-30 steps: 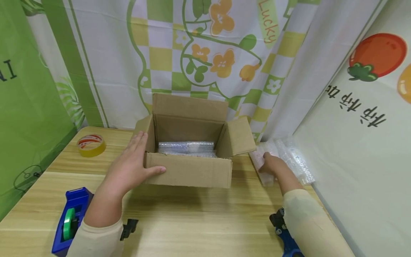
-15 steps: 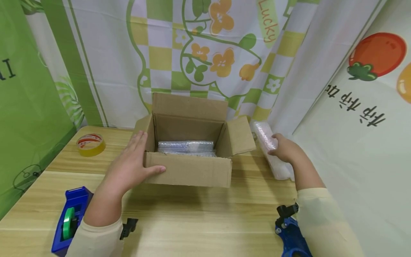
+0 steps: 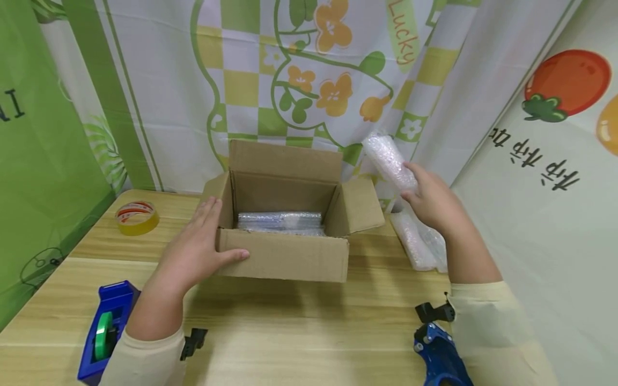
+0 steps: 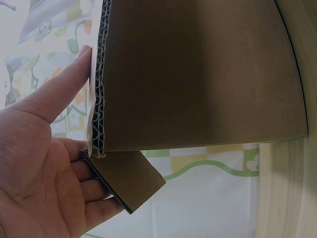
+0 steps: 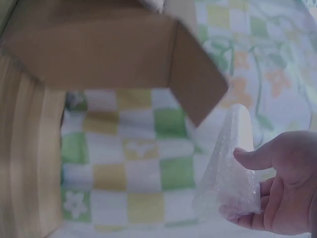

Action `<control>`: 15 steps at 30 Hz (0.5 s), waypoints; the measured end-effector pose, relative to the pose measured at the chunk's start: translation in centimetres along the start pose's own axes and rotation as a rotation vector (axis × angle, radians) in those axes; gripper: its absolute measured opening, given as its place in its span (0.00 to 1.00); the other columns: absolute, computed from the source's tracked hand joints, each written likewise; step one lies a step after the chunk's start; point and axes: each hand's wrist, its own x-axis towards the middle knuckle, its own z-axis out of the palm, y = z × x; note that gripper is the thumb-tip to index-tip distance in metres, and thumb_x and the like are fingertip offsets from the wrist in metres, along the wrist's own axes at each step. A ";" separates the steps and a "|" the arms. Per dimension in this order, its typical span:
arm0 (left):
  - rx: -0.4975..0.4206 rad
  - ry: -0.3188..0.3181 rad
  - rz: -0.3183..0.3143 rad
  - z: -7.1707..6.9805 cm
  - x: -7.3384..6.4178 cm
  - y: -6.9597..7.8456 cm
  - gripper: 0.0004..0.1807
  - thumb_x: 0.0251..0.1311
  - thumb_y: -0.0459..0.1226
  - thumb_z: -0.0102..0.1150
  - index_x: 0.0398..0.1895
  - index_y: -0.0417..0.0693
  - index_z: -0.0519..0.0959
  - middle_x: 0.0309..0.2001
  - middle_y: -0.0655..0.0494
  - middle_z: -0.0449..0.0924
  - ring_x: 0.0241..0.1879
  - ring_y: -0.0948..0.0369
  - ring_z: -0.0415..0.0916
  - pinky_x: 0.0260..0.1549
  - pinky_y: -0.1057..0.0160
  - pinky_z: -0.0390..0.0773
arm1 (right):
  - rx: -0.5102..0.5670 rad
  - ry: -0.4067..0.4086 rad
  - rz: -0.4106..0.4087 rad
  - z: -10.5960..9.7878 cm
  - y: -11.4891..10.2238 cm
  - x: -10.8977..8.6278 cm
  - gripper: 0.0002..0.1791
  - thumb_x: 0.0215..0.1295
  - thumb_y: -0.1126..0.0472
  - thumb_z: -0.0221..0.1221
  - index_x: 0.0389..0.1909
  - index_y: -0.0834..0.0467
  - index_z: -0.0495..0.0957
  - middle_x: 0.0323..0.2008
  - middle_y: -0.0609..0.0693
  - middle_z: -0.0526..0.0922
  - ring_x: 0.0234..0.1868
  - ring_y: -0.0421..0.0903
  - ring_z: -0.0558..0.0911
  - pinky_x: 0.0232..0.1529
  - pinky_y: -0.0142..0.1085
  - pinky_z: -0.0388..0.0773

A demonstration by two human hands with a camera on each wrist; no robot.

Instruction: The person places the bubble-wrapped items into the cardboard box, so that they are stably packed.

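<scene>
An open cardboard box (image 3: 285,257) stands on the table with bubble-wrapped packs (image 3: 280,221) lying inside. My left hand (image 3: 195,252) rests on its front left corner. The fingers lie straight along the left flap (image 4: 124,178), and the thumb extends along the front panel's top edge. To the right of the box, my right hand (image 3: 434,206) holds a bubble-wrapped pack (image 3: 390,161) tilted in the air. In the right wrist view the thumb presses one side of this pack (image 5: 235,168), with fingers behind it. Beneath that hand, another bubble-wrapped pack (image 3: 415,244) lies on the table.
A roll of yellow tape (image 3: 137,219) lies at the back left of the table. Nearer, a blue tape dispenser (image 3: 108,327) sits by the left forearm. A blue tool (image 3: 441,354) is partly visible beside the right sleeve. A patterned curtain (image 3: 164,96) hangs behind.
My right hand has gripped a bubble-wrapped pack at the right and lifted it up off the table, toward the curtain. The left hand and the box have stayed in place.
</scene>
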 end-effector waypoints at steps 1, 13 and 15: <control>0.000 -0.002 0.000 0.0 0.0 0.0 0.67 0.51 0.68 0.62 0.79 0.43 0.33 0.79 0.43 0.31 0.78 0.43 0.33 0.71 0.36 0.47 | 0.004 0.012 -0.024 -0.1 -0.7 -0.1 0.38 0.72 0.62 0.54 0.78 0.53 0.48 0.72 0.69 0.59 0.72 0.68 0.57 0.69 0.66 0.54; 0.000 0.002 0.001 0.0 0.0 0.0 0.67 0.51 0.67 0.62 0.79 0.43 0.34 0.79 0.43 0.32 0.78 0.43 0.33 0.71 0.36 0.48 | 0.043 0.043 -0.279 1.2 -7.7 -1.0 0.35 0.71 0.59 0.57 0.76 0.42 0.56 0.70 0.56 0.65 0.71 0.57 0.62 0.68 0.60 0.62; 0.002 0.004 0.001 0.0 0.0 0.0 0.67 0.51 0.67 0.62 0.79 0.43 0.34 0.79 0.43 0.32 0.78 0.43 0.34 0.71 0.36 0.48 | 0.047 0.044 -0.346 2.2 -8.5 -0.9 0.35 0.70 0.60 0.58 0.75 0.42 0.58 0.68 0.55 0.67 0.69 0.56 0.64 0.67 0.57 0.64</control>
